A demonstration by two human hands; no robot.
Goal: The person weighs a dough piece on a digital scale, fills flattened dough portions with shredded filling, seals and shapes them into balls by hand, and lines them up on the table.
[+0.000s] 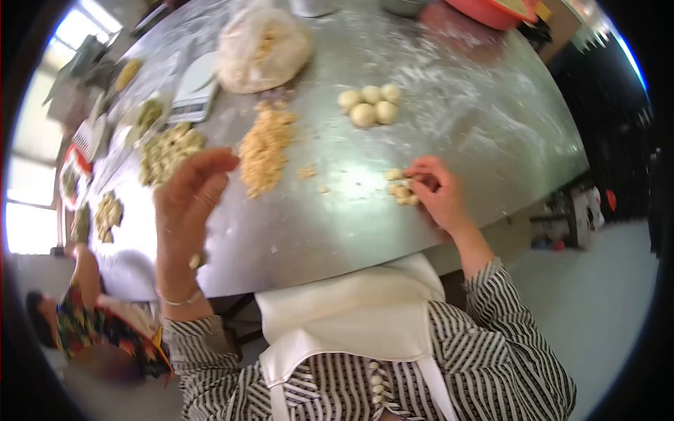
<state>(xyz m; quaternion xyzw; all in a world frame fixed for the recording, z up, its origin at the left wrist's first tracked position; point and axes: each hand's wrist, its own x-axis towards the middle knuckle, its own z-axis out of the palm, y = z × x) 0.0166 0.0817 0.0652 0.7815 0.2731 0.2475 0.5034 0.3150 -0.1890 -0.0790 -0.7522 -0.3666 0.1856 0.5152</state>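
My right hand (444,196) is low over the steel table, its thumb and fingertips drawn together at the edge of a small cluster of pale, nut-like pieces (401,195). What lies between those fingertips is too small to make out. Raised over the left part of the table, my left hand (186,200) has curved fingers with the thumb apart, and nothing shows in it. Behind it spreads a pile of greenish pale lumps (172,149). To its right lies a heap of orange-tan crumbly pieces (265,151). Several round white dough balls (363,115) sit together beyond my right hand.
A clear plastic bag (263,52) with tan pieces and a digital scale (194,88) stand farther back on the floury steel table (337,242). A red basin (491,12) is at the far right. Another person (98,323) is at the left edge, near more lumps (107,216).
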